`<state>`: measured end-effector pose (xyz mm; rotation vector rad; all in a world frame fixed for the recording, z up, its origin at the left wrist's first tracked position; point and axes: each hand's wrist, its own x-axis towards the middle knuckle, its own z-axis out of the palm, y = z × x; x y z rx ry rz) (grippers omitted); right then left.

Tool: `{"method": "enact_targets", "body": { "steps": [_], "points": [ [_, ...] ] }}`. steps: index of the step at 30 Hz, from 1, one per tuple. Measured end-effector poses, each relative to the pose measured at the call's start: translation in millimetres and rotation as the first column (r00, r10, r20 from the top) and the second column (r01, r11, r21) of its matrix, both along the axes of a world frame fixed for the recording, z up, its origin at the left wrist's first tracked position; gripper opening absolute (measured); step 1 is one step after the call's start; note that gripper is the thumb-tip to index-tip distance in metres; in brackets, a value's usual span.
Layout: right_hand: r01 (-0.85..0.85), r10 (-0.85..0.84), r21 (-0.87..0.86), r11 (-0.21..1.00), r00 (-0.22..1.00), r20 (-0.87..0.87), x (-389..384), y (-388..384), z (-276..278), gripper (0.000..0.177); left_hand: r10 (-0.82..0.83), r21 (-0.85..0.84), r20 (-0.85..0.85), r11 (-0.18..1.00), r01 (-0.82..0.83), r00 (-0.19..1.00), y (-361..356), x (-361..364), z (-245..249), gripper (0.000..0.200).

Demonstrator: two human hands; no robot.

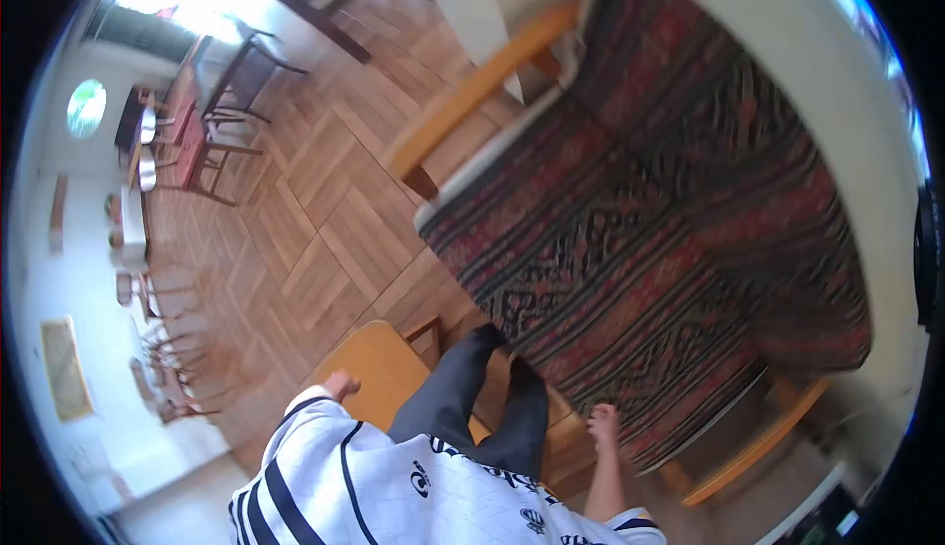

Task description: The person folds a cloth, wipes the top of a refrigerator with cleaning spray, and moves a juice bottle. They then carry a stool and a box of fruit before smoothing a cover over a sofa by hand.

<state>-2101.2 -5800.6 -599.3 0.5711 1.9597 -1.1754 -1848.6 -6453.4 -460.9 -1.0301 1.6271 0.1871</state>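
My left hand (343,384) hangs beside my body with its fingers curled in, nothing showing in it. It is nearest to a light wooden table or stool top (372,368), whose edge it overlaps in the head view. On the other side, my right hand (602,424) is raised with loosely curled fingers and holds nothing visible. Close behind it is a sofa (591,250) covered in a dark red and black striped, patterned fabric. The sofa has wooden armrests, one at the far end (482,87) and one at the near end (763,447).
Wood parquet floor (325,220) stretches ahead and to the left. Several chairs (226,146) and tables stand farther off along the left side. A dark wooden piece of furniture (315,13) is at the top. A pale wall (837,82) runs behind the sofa.
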Motion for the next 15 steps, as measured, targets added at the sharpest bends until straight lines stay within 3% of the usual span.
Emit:
{"method": "enact_targets", "body": {
  "steps": [1, 2, 3, 5, 6, 8, 12, 15],
  "points": [
    [-0.049, 0.049, 0.008, 0.999, 0.999, 0.018, -37.2, -45.8, 41.6, 0.012, 0.019, 0.021, -0.078, 1.0, -0.017, 0.997, 11.5, 34.3, 8.0, 0.042],
    [-0.091, 0.089, 0.037, 0.995, 0.995, 0.048, -66.3, -86.4, 77.3, 0.014, 0.101, 0.075, -0.013, 0.992, -0.1, 0.995, 15.6, 65.4, 2.8, 0.047],
    [-0.123, 0.122, -0.055, 0.991, 0.992, -0.021, -85.8, -116.7, 104.0, 0.016, 0.1, 0.105, -0.128, 0.991, -0.087, 0.987, 29.6, 72.1, 31.3, 0.046],
    [-0.338, 0.353, 0.111, 0.935, 0.916, -0.19, -115.5, -162.3, 130.8, 0.016, 0.199, 0.13, -0.208, 0.976, -0.174, 0.958, 34.5, 75.6, 49.6, 0.046],
    [-0.376, 0.408, 0.159, 0.913, 0.846, -0.343, -126.7, -183.4, 134.5, 0.02, 0.26, 0.13, -0.234, 0.963, -0.235, 0.937, 31.6, 75.1, 49.8, 0.046],
    [-0.493, 0.58, 0.306, 0.814, 0.671, -0.461, -153.1, -246.2, 210.6, 0.026, 0.37, 0.136, -0.277, 0.929, -0.345, 0.887, 16.5, 71.9, 39.3, 0.045],
    [-0.577, 0.668, 0.34, 0.743, 0.609, -0.427, -188.7, -350.4, 278.2, 0.028, 0.543, 0.167, -0.361, 0.837, -0.52, 0.758, -40.3, 57.0, 15.4, 0.045],
    [-0.598, 0.696, 0.365, 0.713, 0.542, -0.471, -216.9, -444.6, 288.2, 0.028, 0.641, 0.193, -0.41, 0.756, -0.626, 0.648, -106.4, 43.5, -3.1, 0.045]
  ]
}}
